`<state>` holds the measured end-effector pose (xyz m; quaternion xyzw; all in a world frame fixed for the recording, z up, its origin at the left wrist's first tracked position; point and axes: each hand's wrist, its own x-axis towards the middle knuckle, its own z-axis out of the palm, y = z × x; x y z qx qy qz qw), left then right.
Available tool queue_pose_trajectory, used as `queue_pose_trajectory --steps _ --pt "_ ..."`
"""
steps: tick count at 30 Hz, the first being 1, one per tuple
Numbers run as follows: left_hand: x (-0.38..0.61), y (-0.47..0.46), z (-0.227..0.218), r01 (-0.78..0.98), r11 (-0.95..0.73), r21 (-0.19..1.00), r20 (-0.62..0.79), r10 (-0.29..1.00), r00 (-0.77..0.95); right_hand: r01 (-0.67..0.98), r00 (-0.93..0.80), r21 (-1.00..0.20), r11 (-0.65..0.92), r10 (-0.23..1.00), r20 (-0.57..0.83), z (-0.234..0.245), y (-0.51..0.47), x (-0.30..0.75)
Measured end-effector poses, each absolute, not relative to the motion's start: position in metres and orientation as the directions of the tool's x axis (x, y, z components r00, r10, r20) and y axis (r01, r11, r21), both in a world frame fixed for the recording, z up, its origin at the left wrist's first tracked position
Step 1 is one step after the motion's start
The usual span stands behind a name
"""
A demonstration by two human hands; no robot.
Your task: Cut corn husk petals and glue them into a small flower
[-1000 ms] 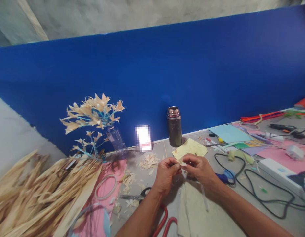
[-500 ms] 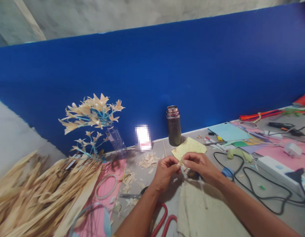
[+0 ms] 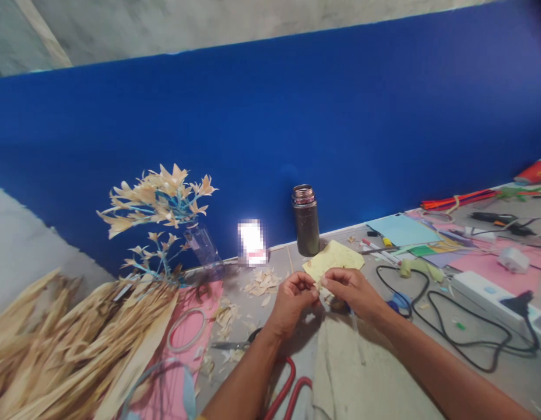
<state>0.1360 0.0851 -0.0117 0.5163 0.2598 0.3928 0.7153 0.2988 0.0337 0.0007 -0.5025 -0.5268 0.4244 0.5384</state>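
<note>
My left hand (image 3: 291, 303) and my right hand (image 3: 349, 289) meet over the middle of the grey table (image 3: 384, 373), fingertips pinched together on a small pale scrap (image 3: 319, 285) between them. Both hands are closed. A thin clear strip hangs down from under my right hand. Just behind the hands lies a yellow sheet (image 3: 334, 258). Scissors (image 3: 235, 344) rest on the table left of my left wrist, and a beige cloth (image 3: 340, 373) lies under my forearms.
A pile of dried straw leaves (image 3: 65, 344) fills the left. A bottle with straw flowers (image 3: 165, 210) leans by the blue wall. A dark flask (image 3: 305, 220), pink paper with a ring (image 3: 188, 329), black cables (image 3: 454, 326), a white power strip (image 3: 493, 291) and coloured sheets lie around.
Both hands have stayed pinched together on the scrap, drifting slightly up and left in view as the head shifted. Nothing else moved.
</note>
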Motion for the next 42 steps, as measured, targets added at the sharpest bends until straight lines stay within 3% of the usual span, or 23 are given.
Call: queue_pose_trajectory --steps 5,16,29,42 --pt "0.136 0.084 -0.009 -0.324 0.201 0.924 0.031 0.807 0.59 0.043 0.096 -0.991 0.126 0.987 0.13 -0.002 0.036 0.297" --pt "0.137 0.085 -0.013 -0.174 0.063 0.983 0.017 0.906 0.422 0.025 0.145 -0.991 0.13 0.981 0.133 -0.002 0.035 0.297" --pt "0.137 0.087 -0.019 -0.175 0.106 0.979 -0.013 0.886 0.463 -0.027 0.149 -0.996 0.089 0.985 0.084 -0.007 0.036 0.295" --pt "0.139 0.091 -0.021 -0.415 0.324 0.85 -0.057 0.84 0.539 0.033 0.161 -0.993 0.11 0.98 0.114 -0.003 0.038 0.296"
